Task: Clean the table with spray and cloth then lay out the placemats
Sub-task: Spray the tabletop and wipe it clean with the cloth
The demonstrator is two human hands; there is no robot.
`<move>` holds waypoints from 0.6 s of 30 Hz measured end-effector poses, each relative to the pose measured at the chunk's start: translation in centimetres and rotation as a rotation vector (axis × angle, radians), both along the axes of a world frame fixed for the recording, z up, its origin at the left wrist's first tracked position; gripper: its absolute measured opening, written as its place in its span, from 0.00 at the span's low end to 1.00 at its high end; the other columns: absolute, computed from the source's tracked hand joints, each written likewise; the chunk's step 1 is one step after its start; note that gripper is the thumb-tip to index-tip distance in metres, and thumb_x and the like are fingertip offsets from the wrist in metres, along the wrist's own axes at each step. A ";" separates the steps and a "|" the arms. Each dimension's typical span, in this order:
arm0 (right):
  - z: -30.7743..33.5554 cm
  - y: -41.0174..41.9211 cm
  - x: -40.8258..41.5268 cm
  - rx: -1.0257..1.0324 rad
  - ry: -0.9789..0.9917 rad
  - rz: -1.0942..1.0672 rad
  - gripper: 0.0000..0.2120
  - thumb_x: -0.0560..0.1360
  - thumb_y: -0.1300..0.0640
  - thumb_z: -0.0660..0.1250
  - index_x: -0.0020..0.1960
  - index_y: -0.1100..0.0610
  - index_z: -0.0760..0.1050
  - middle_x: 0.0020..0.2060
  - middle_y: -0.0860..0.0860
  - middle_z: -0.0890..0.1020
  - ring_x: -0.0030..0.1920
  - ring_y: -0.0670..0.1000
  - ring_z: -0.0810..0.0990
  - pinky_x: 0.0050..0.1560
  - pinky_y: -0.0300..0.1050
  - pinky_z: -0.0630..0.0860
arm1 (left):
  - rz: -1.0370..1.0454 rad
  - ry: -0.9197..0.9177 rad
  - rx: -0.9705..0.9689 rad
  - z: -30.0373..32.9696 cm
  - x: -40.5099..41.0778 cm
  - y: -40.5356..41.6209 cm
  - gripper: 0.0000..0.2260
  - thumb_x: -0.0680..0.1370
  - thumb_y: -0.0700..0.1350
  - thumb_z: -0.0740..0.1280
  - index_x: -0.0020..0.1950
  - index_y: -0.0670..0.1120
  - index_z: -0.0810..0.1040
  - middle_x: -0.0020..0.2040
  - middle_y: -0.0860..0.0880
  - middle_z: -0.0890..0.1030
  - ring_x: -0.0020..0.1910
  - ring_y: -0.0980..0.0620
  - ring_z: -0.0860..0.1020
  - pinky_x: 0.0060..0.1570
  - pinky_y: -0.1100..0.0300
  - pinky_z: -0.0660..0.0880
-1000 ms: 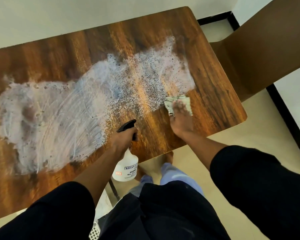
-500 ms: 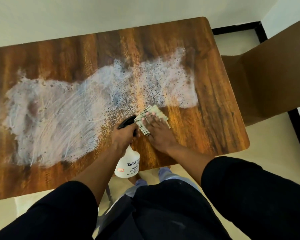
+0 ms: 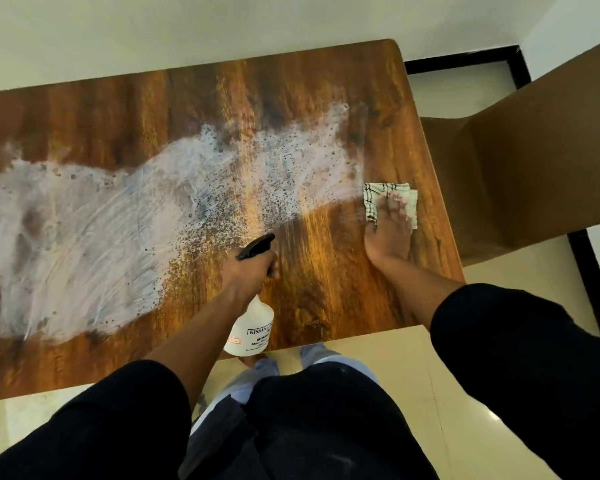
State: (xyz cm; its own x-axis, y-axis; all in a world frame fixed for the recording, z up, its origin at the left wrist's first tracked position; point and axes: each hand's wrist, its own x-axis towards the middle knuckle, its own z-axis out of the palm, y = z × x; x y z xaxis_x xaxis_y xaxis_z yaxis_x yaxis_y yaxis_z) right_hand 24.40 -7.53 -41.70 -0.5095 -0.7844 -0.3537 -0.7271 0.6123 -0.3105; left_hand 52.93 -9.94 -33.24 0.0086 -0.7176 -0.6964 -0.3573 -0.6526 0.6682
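Right hand (image 3: 388, 230) presses flat, fingers spread, on the cloth (image 3: 390, 199) near the table (image 3: 309, 98) edge; left hand (image 3: 248, 271) grips the spray bottle (image 3: 252, 330).

- Soft, even daylight; the pale wall (image 3: 187, 26) at twelve o'clock is the brightest area.
- Warm glare streaks the wooden table (image 3: 326, 251) at centre.
- The right hand (image 3: 388, 230) and cloth (image 3: 390, 197) at three o'clock are motion-blurred.
- Wide-angle bending curves the edges.
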 end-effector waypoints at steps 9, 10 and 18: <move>0.8 0.5 10.8 -0.035 -0.078 0.566 0.33 0.84 0.46 0.56 0.85 0.48 0.46 0.83 0.52 0.53 0.84 0.56 0.48 0.83 0.55 0.42 | 0.062 -0.020 -0.044 -0.3 -0.3 0.6 0.06 0.81 0.41 0.70 0.47 0.41 0.85 0.36 0.40 0.84 0.35 0.43 0.77 0.30 0.55 0.70; 0.3 0.7 11.8 -0.036 -0.100 0.697 0.32 0.84 0.46 0.56 0.85 0.47 0.46 0.84 0.51 0.50 0.84 0.55 0.46 0.83 0.56 0.40 | 0.067 -0.031 -0.051 -0.2 -0.3 0.7 0.07 0.80 0.40 0.70 0.43 0.43 0.84 0.36 0.39 0.84 0.34 0.43 0.76 0.30 0.55 0.70; -0.8 -1.9 6.2 -0.041 -0.110 0.955 0.32 0.85 0.46 0.54 0.83 0.43 0.41 0.82 0.45 0.40 0.82 0.50 0.37 0.82 0.54 0.37 | 0.095 -0.086 -0.011 -0.9 0.6 0.1 0.14 0.78 0.42 0.71 0.61 0.37 0.82 0.36 0.41 0.85 0.30 0.48 0.79 0.25 0.57 0.71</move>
State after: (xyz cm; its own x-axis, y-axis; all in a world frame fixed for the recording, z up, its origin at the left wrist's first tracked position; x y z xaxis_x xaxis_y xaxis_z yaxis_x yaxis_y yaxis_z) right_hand 30.55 -9.42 -42.50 0.3853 -0.8640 -0.3242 -0.8787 -0.2362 -0.4148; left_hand 53.58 -9.82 -34.19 0.1363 -0.7186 -0.6819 -0.3505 -0.6788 0.6452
